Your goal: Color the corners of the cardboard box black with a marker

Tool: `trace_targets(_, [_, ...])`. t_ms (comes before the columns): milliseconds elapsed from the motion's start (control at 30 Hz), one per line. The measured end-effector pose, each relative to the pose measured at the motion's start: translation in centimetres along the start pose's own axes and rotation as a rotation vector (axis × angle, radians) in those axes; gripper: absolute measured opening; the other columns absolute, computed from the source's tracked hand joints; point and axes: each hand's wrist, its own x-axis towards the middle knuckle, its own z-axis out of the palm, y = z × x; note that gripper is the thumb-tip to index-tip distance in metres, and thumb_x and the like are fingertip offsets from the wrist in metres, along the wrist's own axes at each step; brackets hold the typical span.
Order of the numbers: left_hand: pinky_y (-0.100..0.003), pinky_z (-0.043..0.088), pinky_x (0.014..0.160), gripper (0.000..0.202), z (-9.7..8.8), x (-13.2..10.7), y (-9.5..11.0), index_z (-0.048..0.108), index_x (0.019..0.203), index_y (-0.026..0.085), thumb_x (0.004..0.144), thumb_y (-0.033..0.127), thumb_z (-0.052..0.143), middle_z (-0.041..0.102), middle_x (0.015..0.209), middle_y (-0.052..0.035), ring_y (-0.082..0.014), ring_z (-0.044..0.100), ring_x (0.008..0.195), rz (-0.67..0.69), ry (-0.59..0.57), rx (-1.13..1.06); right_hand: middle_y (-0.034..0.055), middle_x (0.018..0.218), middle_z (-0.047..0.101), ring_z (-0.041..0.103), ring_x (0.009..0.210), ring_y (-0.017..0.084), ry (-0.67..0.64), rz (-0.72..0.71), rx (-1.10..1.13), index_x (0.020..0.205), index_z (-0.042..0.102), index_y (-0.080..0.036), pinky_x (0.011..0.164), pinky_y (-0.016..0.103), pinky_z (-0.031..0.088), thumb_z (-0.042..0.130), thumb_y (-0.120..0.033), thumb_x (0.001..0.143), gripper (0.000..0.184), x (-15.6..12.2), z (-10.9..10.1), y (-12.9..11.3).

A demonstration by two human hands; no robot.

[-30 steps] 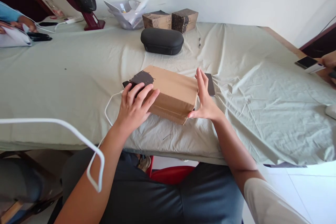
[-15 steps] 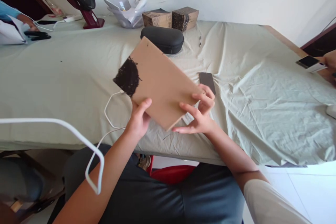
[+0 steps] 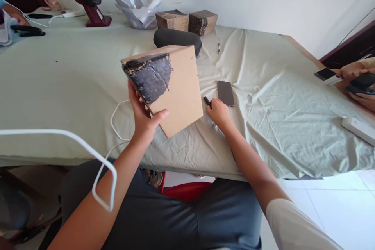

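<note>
The left hand (image 3: 143,123) grips the tilted cardboard box (image 3: 183,90) between thumb and fingers, left of the phone (image 3: 225,93); the right hand (image 3: 219,113), fingers curled around a black pen (image 3: 206,100), is just beside the phone's near-left corner.

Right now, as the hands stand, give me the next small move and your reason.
Probably bring the black pen-like item in the right hand over to the cardboard box: the left hand holds the box tilted, a face with a black patch and bare cardboard in view, while the item is apart from it, near the phone.
</note>
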Motion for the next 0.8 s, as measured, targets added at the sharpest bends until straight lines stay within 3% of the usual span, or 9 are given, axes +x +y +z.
trace_targets(133, [-0.062,0.048,0.122,0.125,0.2,-0.4,-0.7,0.009,0.171,0.045,0.075,0.076,0.082,0.03,0.175,-0.012,-0.0421,0.044,0.157,0.016,-0.053,0.031,0.0243,0.121,0.077,0.073,0.11,0.037,0.048,-0.017,0.102,0.117,0.065,-0.014,0.086,0.04,0.052,0.038,-0.019,0.105,0.03,0.0,-0.3,0.2])
trace_targets(300, [-0.059,0.044,0.125,0.126,0.4,-0.7,-1.0,0.009,0.171,0.045,0.074,0.077,0.083,0.027,0.177,-0.012,-0.0417,0.034,0.164,0.038,-0.079,0.066,0.023,0.116,0.079,0.075,0.108,0.036,0.008,-0.019,0.146,0.115,0.068,-0.016,0.087,0.039,0.053,0.037,-0.033,0.111,0.036,0.0,-0.4,0.1])
trace_targets(433, [-0.059,0.044,0.125,0.129,0.5,-0.8,-0.9,0.004,0.172,0.045,0.075,0.077,0.083,0.021,0.179,-0.0127,-0.041,0.033,0.164,0.037,-0.123,0.085,0.0246,0.114,0.079,0.075,0.109,0.041,-0.013,0.051,0.117,0.14,0.063,-0.014,0.09,0.048,0.057,0.054,-0.054,0.104,0.054,-0.4,-1.0,0.9])
trace_targets(533, [-0.063,0.041,0.126,0.131,0.4,-0.9,-0.8,0.004,0.172,0.044,0.073,0.077,0.084,0.018,0.179,-0.0133,-0.0424,0.029,0.165,0.036,-0.129,0.112,0.016,0.096,0.079,0.076,0.092,0.038,-0.054,-0.058,0.183,0.155,0.056,-0.017,0.087,0.052,0.059,0.068,-0.042,0.094,0.067,-0.7,-2.2,2.6])
trace_targets(600, [-0.064,0.039,0.127,0.132,0.3,-0.9,-0.7,0.004,0.173,0.043,0.073,0.077,0.084,0.017,0.178,-0.0147,-0.0429,0.028,0.166,0.052,-0.136,0.145,0.0076,0.081,0.074,0.07,0.068,0.027,-0.127,-0.147,0.301,0.145,0.067,-0.024,0.078,0.047,0.06,0.062,-0.031,0.093,0.053,-0.7,-3.2,3.6])
trace_targets(667, [-0.064,0.038,0.128,0.134,0.1,-1.0,-0.8,0.002,0.173,0.041,0.074,0.075,0.084,0.019,0.176,-0.0168,-0.0428,0.028,0.165,0.086,-0.155,0.185,0.0038,0.076,0.069,0.059,0.052,0.018,-0.178,-0.151,0.439,0.123,0.078,-0.024,0.066,0.039,0.057,0.055,-0.029,0.093,0.038,-0.4,-4.1,4.3])
trace_targets(733, [-0.065,0.036,0.128,0.135,0.0,-1.1,-0.8,0.0,0.173,0.039,0.075,0.072,0.086,0.022,0.174,-0.0185,-0.0426,0.029,0.165,0.105,-0.178,0.236,0.0028,0.076,0.067,0.057,0.05,0.016,-0.155,-0.113,0.578,0.112,0.077,-0.02,0.058,0.033,0.054,0.049,-0.029,0.093,0.035,0.1,-4.8,4.5])
trace_targets(800, [-0.066,0.035,0.129,0.137,0.0,-1.2,-0.8,-0.001,0.173,0.038,0.074,0.069,0.089,0.023,0.173,-0.0189,-0.0426,0.027,0.165,0.106,-0.194,0.277,0.0028,0.077,0.069,0.061,0.056,0.017,-0.106,-0.093,0.674,0.117,0.074,-0.019,0.058,0.031,0.054,0.044,-0.028,0.092,0.039,0.4,-5.0,4.5])
